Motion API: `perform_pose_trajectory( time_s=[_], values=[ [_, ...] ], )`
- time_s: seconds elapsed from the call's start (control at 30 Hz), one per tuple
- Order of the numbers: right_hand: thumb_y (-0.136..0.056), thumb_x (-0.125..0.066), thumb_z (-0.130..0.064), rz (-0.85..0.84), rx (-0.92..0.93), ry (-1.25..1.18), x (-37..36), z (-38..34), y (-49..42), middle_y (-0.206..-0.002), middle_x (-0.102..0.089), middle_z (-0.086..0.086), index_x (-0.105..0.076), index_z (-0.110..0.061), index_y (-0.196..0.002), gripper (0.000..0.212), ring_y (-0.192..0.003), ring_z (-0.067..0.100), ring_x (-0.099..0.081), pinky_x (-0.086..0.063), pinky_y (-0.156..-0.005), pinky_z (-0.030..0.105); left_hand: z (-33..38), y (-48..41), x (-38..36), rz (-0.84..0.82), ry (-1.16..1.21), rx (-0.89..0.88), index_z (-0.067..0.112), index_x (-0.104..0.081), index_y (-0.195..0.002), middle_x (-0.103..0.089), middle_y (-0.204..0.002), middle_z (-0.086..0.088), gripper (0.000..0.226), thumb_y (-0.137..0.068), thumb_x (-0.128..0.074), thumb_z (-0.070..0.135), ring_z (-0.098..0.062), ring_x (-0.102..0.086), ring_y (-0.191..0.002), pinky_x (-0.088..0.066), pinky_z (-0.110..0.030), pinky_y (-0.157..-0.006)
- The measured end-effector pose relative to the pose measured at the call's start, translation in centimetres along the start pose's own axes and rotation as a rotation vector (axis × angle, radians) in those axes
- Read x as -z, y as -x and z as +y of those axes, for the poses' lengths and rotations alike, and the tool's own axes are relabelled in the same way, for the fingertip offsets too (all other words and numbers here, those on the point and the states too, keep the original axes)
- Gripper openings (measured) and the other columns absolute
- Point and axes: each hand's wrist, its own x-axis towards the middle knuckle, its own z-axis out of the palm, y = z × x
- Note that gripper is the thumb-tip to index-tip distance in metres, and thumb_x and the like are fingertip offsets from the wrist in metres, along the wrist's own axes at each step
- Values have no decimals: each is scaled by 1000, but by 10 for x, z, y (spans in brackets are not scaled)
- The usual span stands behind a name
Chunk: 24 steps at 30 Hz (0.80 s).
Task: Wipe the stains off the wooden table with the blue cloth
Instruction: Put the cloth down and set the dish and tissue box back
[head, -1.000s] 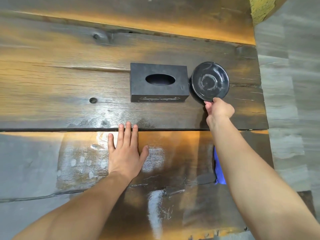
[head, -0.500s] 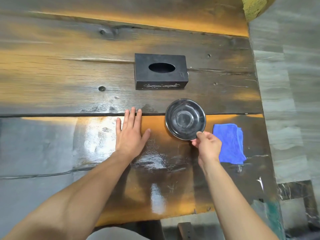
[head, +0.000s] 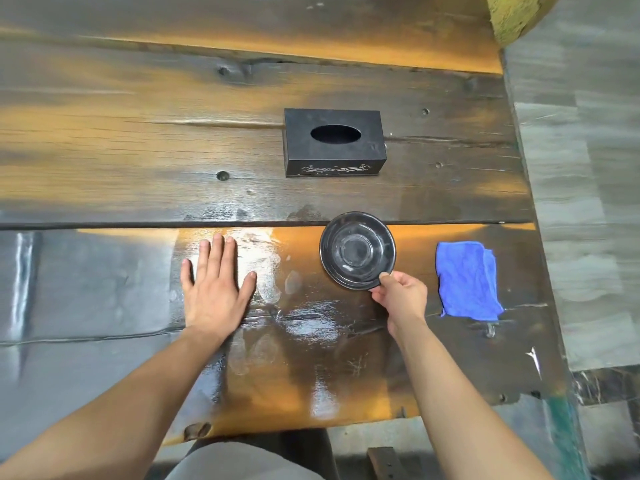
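The blue cloth (head: 465, 280) lies folded on the wooden table (head: 138, 150), near its right edge. Whitish smears (head: 266, 268) show on the glossy plank between my hands. My left hand (head: 214, 285) rests flat on the table, fingers spread, holding nothing. My right hand (head: 401, 297) pinches the near rim of a black dish (head: 356, 249), which sits on the table just left of the cloth. The right hand is a short way left of the cloth and does not touch it.
A black tissue box (head: 334, 142) stands farther back, behind the dish. The table's right edge (head: 540, 271) drops to a grey tiled floor (head: 588, 202). The near edge (head: 277, 427) is just in front of my body.
My right hand has pulled the black dish from beside the tissue box toward me, setting it left of the cloth. The left hand stays flat on the table.
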Motion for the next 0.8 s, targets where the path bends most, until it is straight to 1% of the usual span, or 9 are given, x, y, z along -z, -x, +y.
perform_pose_trajectory(
  time_s=[0.17,0.27,0.33,0.4,0.5,0.57,0.67,0.73,0.8],
  values=[
    [-95,-67,-16,17,-13,76,3,-3,-2,-68,-70,9,-61,-13,-71,26,-69,23,-69,-59,-75,39,-8,2,-1,-13,-54,-3,25,-3,-167,3,-175,2,80,-102,-21,68,-16,10,-161,3,-54,-129],
    [-86,-71,-35,183,170,318,4,-12,-7,-71,-69,-1,-65,-14,-86,22,-77,26,-72,-58,-83,41,-7,0,-2,-18,-80,0,24,-1,-167,4,-175,2,80,-101,-16,68,-17,11,-161,3,-55,-129],
    [-86,-69,-36,238,338,418,0,-29,-11,-80,-66,2,-63,-13,-100,27,-87,28,-67,-49,-82,35,-7,0,-3,-23,-95,-4,23,0,-166,4,-175,0,80,-101,-16,67,-18,11,-161,3,-56,-129],
    [-88,-67,-38,235,477,460,-10,-54,-19,-92,-67,6,-61,-14,-112,35,-91,23,-61,-42,-81,31,-7,0,-3,-26,-101,-10,22,-2,-166,3,-176,-2,79,-102,-17,65,-19,10,-161,2,-57,-128],
    [-92,-66,-41,178,574,533,-37,-105,-37,-115,-60,2,-57,-18,-133,48,-92,11,-51,-33,-83,20,-7,-1,-3,-38,-115,-8,22,-1,-167,4,-176,-1,79,-102,-15,65,-19,12,-161,2,-58,-128],
    [-92,-65,-46,151,600,553,-58,-138,-53,-126,-60,6,-55,-15,-138,57,-108,19,-57,-36,-90,23,-8,-2,-4,-47,-118,-6,22,0,-167,6,-175,-1,79,-102,-15,65,-18,15,-161,3,-57,-128],
    [-89,-63,-54,111,563,580,-90,-184,-75,-141,-57,9,-52,-13,-144,69,-130,24,-54,-39,-105,32,-8,-2,-5,-54,-141,-8,22,0,-166,6,-175,-1,78,-102,-14,65,-19,15,-161,1,-58,-128],
    [-84,-66,-60,45,500,571,-107,-204,-87,-145,-58,6,-51,-14,-145,79,-132,24,-54,-42,-110,36,-8,-3,-5,-57,-148,-10,21,-1,-166,4,-175,-2,78,-102,-15,64,-19,14,-161,-1,-59,-128],
    [-74,-71,-63,-18,462,570,-122,-216,-96,-133,-67,3,-61,-14,-135,78,-123,24,-63,-49,-107,40,-9,-3,-5,-61,-137,-10,22,-2,-166,4,-175,-2,78,-103,-17,64,-19,15,-161,-2,-59,-128]
  ],
)
